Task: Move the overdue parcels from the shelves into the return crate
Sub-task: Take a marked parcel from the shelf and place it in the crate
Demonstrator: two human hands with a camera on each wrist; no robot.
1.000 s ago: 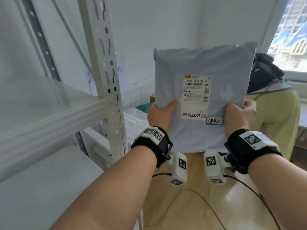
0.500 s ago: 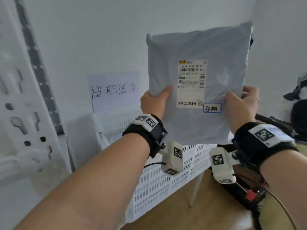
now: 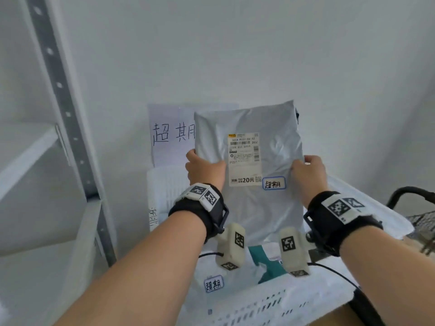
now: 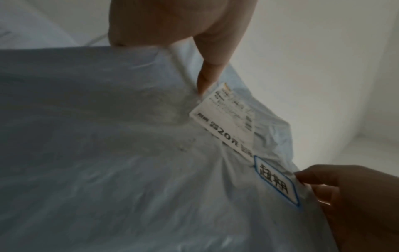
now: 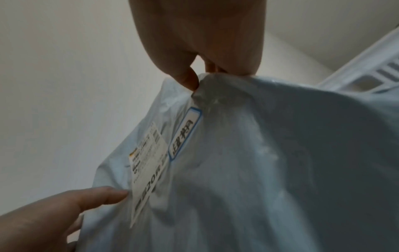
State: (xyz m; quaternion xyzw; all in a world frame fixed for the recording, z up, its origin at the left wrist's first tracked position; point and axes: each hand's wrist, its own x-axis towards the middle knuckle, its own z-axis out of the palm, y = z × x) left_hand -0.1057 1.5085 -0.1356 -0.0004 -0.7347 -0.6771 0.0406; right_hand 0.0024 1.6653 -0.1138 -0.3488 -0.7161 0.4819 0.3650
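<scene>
I hold a grey plastic mailer parcel (image 3: 249, 165) upright over the white slatted crate (image 3: 270, 302). It carries a white shipping label (image 3: 244, 158) and a small blue-edged handwritten sticker (image 3: 273, 183). My left hand (image 3: 204, 169) grips its left edge, thumb on the front (image 4: 207, 76). My right hand (image 3: 307, 170) pinches its right edge (image 5: 194, 80). The parcel's lower end hangs inside the crate, above other parcels: a pale one with the same kind of sticker (image 3: 213, 283) and a teal one (image 3: 266, 262).
A handwritten paper sign (image 3: 171, 135) hangs on the white wall behind the crate. A white metal shelf unit (image 3: 58, 118) stands at the left. A dark wire-frame object (image 3: 419, 208) sits at the right edge. Wooden floor shows at the bottom right.
I have turned from the shelf unit to the crate and brought the parcel lower, from above the crate's rim to partly inside it. Both hands keep the same grip.
</scene>
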